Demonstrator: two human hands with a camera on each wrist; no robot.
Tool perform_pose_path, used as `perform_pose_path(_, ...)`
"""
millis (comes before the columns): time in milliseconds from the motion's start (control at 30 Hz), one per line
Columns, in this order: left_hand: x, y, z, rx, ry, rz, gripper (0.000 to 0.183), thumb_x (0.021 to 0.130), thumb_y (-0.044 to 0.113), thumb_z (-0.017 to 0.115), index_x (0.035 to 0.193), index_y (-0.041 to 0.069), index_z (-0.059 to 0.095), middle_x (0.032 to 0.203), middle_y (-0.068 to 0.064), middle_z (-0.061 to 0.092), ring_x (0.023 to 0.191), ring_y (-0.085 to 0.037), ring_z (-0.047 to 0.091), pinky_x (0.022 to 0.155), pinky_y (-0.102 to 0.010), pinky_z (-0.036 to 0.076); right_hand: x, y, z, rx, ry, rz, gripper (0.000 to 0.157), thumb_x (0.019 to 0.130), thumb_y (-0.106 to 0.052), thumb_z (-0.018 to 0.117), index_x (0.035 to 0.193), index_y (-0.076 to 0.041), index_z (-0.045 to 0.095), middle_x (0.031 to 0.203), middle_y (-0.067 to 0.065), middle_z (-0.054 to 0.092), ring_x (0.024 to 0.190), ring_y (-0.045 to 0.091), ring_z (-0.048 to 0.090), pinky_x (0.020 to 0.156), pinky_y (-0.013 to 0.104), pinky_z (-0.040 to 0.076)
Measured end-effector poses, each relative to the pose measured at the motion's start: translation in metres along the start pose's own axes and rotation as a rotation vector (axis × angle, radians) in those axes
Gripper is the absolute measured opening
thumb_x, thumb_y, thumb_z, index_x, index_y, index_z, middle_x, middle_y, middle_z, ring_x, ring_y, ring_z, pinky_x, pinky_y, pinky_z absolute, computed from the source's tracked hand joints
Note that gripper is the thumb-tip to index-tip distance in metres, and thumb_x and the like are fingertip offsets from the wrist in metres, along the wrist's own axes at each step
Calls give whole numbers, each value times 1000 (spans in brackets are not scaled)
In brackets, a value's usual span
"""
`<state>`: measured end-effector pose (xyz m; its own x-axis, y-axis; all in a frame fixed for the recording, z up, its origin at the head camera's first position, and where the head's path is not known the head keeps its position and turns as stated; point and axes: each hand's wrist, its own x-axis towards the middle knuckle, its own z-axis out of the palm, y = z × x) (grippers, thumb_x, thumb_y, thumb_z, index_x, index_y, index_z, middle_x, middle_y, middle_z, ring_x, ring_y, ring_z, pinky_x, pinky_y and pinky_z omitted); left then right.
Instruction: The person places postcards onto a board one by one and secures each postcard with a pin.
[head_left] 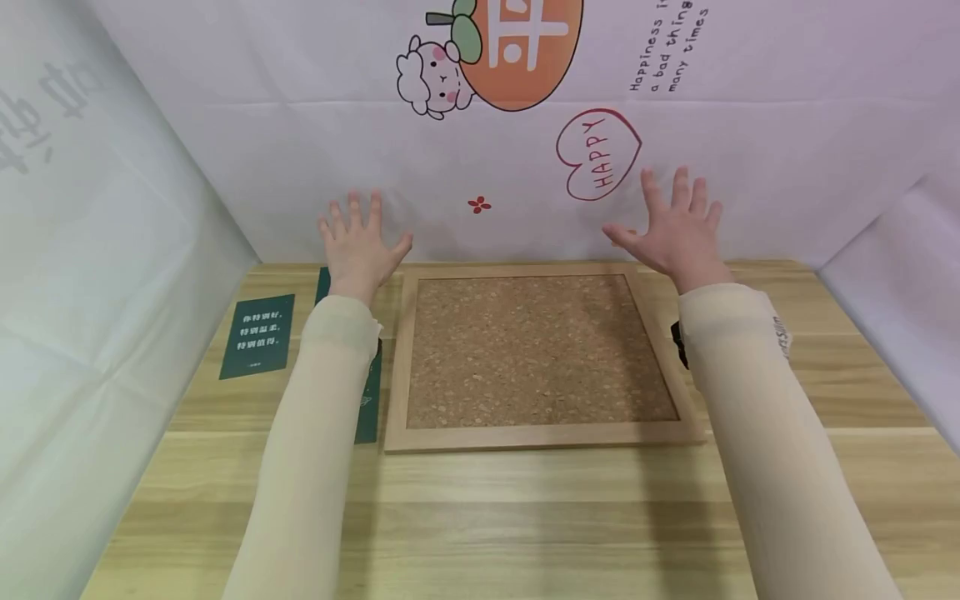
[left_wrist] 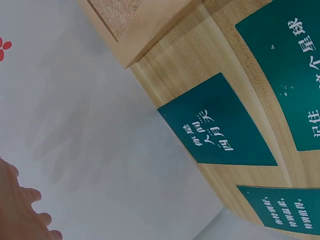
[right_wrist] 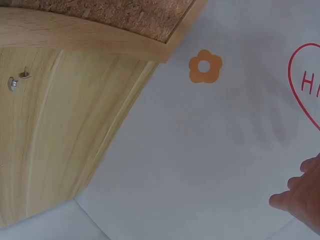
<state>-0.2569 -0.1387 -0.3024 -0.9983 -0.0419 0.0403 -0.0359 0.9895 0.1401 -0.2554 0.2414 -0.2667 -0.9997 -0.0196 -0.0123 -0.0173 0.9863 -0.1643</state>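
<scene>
Left hand [head_left: 358, 250] and right hand [head_left: 678, 233] are both wide on my head feed, fingers splayed and gripping nothing, raised before the white cloth [head_left: 300, 150] at the far edge of the table [head_left: 525, 525]. Lower down, between the two, I have the cork board [head_left: 525, 358] lying flat in its wooden frame [head_left: 547, 437], probably centred so either hand can reach it. On the left wrist feed I see three green cards [left_wrist: 215, 125] flat, print upward and apart from one another beside the board; I judge that spacing leaves each easy to lift. My right wrist feed shows two small metal pieces [right_wrist: 13, 84], apparently thumbtacks, near the frame, perhaps set there to suit the right hand. All of it sits on pale, streaked wood, with cloth rising behind and along both sides; the back carries a red heart [right_wrist: 305, 82] and an orange flower [right_wrist: 204, 76].
</scene>
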Motion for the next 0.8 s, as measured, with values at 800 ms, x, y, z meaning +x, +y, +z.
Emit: perform_pose_path(800, -9, -8, 1, -172, -81, -51, 77, 98, 54, 34, 155, 8, 8, 155, -25, 23, 143, -44, 20, 116, -55, 21, -4, -4, 13, 137, -127, -13, 93, 88, -75, 30, 152, -26, -17, 154, 35, -8, 136, 61, 11, 106, 70, 20)
